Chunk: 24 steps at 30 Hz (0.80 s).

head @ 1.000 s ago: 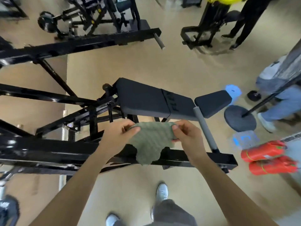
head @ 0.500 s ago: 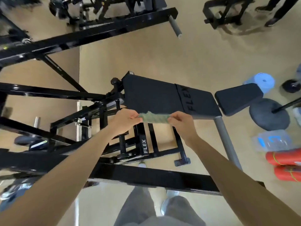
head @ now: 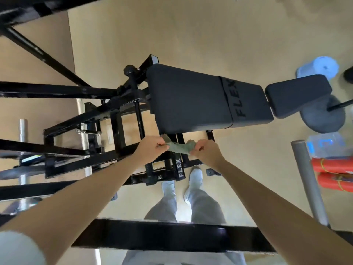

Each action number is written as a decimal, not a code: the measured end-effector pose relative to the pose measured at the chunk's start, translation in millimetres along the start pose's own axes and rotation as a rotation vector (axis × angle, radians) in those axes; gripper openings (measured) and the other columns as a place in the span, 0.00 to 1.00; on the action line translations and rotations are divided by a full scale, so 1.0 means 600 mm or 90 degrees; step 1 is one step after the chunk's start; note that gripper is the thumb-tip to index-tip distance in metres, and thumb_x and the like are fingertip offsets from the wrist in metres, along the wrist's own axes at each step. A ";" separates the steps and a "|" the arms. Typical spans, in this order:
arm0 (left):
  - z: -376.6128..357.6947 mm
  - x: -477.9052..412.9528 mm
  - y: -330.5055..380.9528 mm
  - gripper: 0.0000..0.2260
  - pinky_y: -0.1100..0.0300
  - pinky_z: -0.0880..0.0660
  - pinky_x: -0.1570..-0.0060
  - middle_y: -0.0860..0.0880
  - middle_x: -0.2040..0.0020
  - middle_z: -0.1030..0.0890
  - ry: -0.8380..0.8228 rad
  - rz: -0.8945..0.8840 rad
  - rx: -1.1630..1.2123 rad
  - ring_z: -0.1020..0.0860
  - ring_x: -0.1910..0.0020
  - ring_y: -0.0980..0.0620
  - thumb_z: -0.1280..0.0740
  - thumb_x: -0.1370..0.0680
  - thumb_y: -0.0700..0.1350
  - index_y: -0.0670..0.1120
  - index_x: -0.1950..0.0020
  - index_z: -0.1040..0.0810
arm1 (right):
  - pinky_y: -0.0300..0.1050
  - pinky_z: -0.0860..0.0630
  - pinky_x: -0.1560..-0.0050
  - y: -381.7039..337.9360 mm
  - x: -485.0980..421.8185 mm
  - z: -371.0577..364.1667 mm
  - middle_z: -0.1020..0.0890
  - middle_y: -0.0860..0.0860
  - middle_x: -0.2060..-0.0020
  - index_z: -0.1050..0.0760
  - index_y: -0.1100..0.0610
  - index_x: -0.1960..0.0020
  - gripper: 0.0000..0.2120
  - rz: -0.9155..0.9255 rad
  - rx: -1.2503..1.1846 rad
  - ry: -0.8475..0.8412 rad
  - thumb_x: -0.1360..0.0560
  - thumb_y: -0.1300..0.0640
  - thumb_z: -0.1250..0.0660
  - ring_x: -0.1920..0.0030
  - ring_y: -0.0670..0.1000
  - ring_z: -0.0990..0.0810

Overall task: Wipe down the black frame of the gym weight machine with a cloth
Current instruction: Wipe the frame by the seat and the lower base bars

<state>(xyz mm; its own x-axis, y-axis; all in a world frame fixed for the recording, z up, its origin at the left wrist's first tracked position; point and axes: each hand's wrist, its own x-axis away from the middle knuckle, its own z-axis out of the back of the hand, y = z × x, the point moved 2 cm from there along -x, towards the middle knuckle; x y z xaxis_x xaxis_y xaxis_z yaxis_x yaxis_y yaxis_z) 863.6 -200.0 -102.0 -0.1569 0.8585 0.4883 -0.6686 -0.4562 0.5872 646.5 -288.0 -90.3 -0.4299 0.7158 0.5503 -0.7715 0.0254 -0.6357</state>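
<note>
I pinch a soft green cloth (head: 178, 147) at both ends, left hand (head: 150, 148) and right hand (head: 205, 153) curled round it. It hangs as a rumpled, twisted strip just below the matte padded bench (head: 191, 100), over the glossy square-tube black frame (head: 57, 90). Half a second ago it stretched flatter against the pad's edge.

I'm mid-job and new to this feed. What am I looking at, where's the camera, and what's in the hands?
One camera, worn on the person's head, looks down past both arms. The left hand and right hand each pinch an end of a green cloth, bunched between them. Around it is the machine's black frame, with a dark padded bench marked FLEX. Whether the cloth touches the frame is unclear. The person's pale shoes stand on the tan floor.
</note>
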 end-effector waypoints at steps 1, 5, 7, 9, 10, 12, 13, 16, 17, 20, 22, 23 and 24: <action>-0.016 -0.003 -0.018 0.15 0.57 0.35 0.65 0.57 0.72 0.26 -0.017 0.017 -0.002 0.28 0.69 0.56 0.31 0.20 0.49 0.51 0.67 0.21 | 0.36 0.33 0.66 0.011 -0.013 -0.016 0.20 0.53 0.71 0.19 0.61 0.66 0.09 0.004 0.010 -0.016 0.28 0.61 0.26 0.69 0.47 0.28; -0.086 -0.020 -0.074 0.20 0.53 0.31 0.65 0.48 0.69 0.21 -0.055 0.171 0.088 0.24 0.68 0.48 0.34 0.18 0.53 0.42 0.65 0.19 | 0.40 0.32 0.63 0.071 -0.056 -0.088 0.26 0.48 0.73 0.27 0.54 0.73 0.19 -0.063 -0.009 -0.084 0.25 0.62 0.28 0.66 0.50 0.28; -0.118 -0.030 -0.080 0.18 0.50 0.26 0.57 0.42 0.58 0.15 -0.034 0.234 0.141 0.19 0.58 0.43 0.34 0.18 0.54 0.41 0.56 0.15 | 0.38 0.33 0.64 0.094 -0.070 -0.117 0.23 0.46 0.68 0.26 0.52 0.69 0.15 -0.078 0.024 -0.103 0.24 0.56 0.28 0.61 0.50 0.24; -0.144 -0.036 -0.073 0.13 0.54 0.25 0.54 0.47 0.52 0.14 0.010 0.259 0.162 0.19 0.53 0.48 0.31 0.21 0.54 0.45 0.50 0.14 | 0.38 0.29 0.56 0.104 -0.074 -0.138 0.20 0.43 0.59 0.20 0.52 0.54 0.03 -0.087 -0.020 -0.091 0.26 0.56 0.27 0.53 0.49 0.20; -0.154 -0.036 -0.067 0.12 0.56 0.25 0.54 0.50 0.52 0.14 0.032 0.263 0.159 0.19 0.53 0.51 0.29 0.22 0.54 0.47 0.49 0.14 | 0.35 0.27 0.53 0.107 -0.074 -0.148 0.20 0.41 0.55 0.20 0.53 0.43 0.12 -0.088 -0.049 -0.076 0.26 0.57 0.27 0.51 0.47 0.19; -0.172 -0.036 -0.055 0.12 0.56 0.22 0.53 0.53 0.54 0.15 0.066 0.287 0.164 0.18 0.54 0.53 0.29 0.23 0.55 0.48 0.47 0.16 | 0.27 0.27 0.57 0.108 -0.072 -0.161 0.19 0.41 0.48 0.28 0.53 0.28 0.26 -0.056 -0.080 -0.075 0.25 0.60 0.28 0.56 0.46 0.19; -0.180 -0.036 -0.051 0.11 0.56 0.22 0.55 0.55 0.56 0.16 0.078 0.305 0.185 0.18 0.55 0.53 0.28 0.23 0.54 0.49 0.47 0.18 | 0.27 0.27 0.61 0.111 -0.073 -0.169 0.18 0.44 0.44 0.31 0.52 0.25 0.29 -0.026 -0.075 -0.086 0.24 0.61 0.29 0.60 0.47 0.19; -0.193 -0.031 -0.043 0.08 0.59 0.26 0.61 0.56 0.60 0.18 0.068 0.340 0.206 0.20 0.57 0.53 0.28 0.24 0.53 0.51 0.49 0.21 | 0.28 0.26 0.62 0.113 -0.069 -0.179 0.18 0.50 0.41 0.39 0.49 0.21 0.31 0.029 -0.035 -0.136 0.20 0.62 0.34 0.62 0.46 0.20; -0.197 -0.029 -0.044 0.08 0.58 0.26 0.61 0.54 0.59 0.17 0.046 0.340 0.176 0.20 0.57 0.52 0.28 0.23 0.53 0.50 0.50 0.21 | 0.30 0.24 0.59 0.118 -0.068 -0.183 0.18 0.52 0.43 0.41 0.49 0.20 0.32 0.038 -0.022 -0.142 0.20 0.63 0.35 0.60 0.45 0.20; -0.204 -0.018 -0.049 0.09 0.55 0.23 0.58 0.49 0.58 0.16 -0.001 0.339 0.126 0.19 0.57 0.48 0.27 0.25 0.53 0.50 0.59 0.22 | 0.48 0.18 0.50 0.130 -0.053 -0.188 0.19 0.55 0.50 0.44 0.46 0.19 0.34 -0.002 -0.031 -0.156 0.20 0.63 0.35 0.55 0.53 0.18; -0.206 -0.017 -0.052 0.09 0.54 0.23 0.58 0.49 0.58 0.16 -0.010 0.341 0.114 0.19 0.57 0.48 0.25 0.27 0.52 0.50 0.60 0.22 | 0.52 0.17 0.48 0.140 -0.045 -0.189 0.20 0.53 0.53 0.44 0.46 0.19 0.35 -0.026 -0.061 -0.169 0.20 0.64 0.34 0.54 0.54 0.17; -0.206 -0.019 -0.052 0.09 0.54 0.24 0.58 0.49 0.58 0.16 -0.012 0.341 0.104 0.19 0.57 0.47 0.24 0.27 0.52 0.49 0.59 0.21 | 0.53 0.17 0.47 0.148 -0.044 -0.191 0.20 0.53 0.53 0.43 0.46 0.19 0.36 -0.035 -0.070 -0.177 0.21 0.65 0.34 0.53 0.54 0.17; -0.206 -0.021 -0.053 0.09 0.54 0.24 0.58 0.48 0.58 0.16 -0.011 0.345 0.104 0.19 0.57 0.47 0.24 0.28 0.51 0.48 0.58 0.20 | 0.54 0.17 0.46 0.150 -0.044 -0.189 0.19 0.54 0.52 0.42 0.47 0.20 0.36 -0.044 -0.067 -0.183 0.22 0.65 0.33 0.51 0.55 0.17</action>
<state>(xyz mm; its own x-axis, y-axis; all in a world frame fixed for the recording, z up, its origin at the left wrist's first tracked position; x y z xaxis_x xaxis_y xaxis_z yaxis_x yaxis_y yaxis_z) 796.8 -167.4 -206.6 -0.4328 0.4881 0.7580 -0.3741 -0.8622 0.3416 641.7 -225.3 -223.4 -0.5041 0.4835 0.7156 -0.7578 0.1499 -0.6351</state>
